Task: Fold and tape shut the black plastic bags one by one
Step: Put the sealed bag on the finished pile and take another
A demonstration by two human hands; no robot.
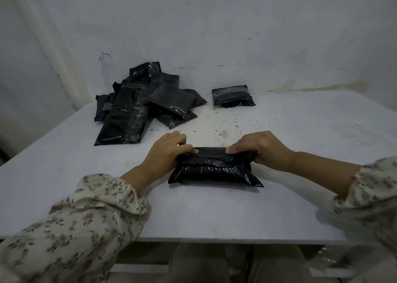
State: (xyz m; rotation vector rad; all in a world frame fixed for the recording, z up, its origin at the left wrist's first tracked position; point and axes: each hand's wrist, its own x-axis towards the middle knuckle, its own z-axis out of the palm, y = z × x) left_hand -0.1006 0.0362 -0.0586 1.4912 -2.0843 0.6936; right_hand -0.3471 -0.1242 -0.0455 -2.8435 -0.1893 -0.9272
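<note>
Sleeved left hand (169,151) and right hand (258,147) pinch the black bag (212,172) lying between them.

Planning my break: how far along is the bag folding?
Done: one folded bag lies apart at the back. In hand: left hand and right hand pinch the folded top of the near bag, no tape visible. Left: the pile, back left.

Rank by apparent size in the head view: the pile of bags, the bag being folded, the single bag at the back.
1. Pile of bags.
2. Bag being folded.
3. Single bag at the back: looks smallest, but it lies farther away, so 2 versus 3 is unsure.
</note>
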